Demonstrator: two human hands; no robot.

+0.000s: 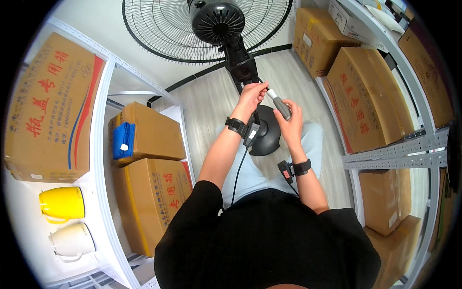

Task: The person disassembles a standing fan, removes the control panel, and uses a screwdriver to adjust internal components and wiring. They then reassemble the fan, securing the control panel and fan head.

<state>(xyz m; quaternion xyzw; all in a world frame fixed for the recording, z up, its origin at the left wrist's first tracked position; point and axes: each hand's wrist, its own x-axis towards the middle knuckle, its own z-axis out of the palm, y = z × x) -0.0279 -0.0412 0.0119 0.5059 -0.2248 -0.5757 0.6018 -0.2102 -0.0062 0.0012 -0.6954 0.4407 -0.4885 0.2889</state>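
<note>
A black standing fan (240,65) rises in front of me, its round base (266,135) on the floor between my legs. My left hand (252,95) is beside the fan's pole, its fingers closed in a pinch. What they pinch, if anything, is too small to make out. My right hand (290,120) grips a grey handheld tool with a white end (279,104), thumb on one side and fingers on the other. Its white end points up toward my left fingertips; I cannot tell its exact kind.
Cardboard boxes (149,135) fill the shelves on my left, with a blue cloth (124,140) on one. A yellow jug (62,204) and a white jug (72,242) stand on a white shelf. More boxes (368,101) sit on the metal rack (394,159) at right. Black cables run from my wrist straps.
</note>
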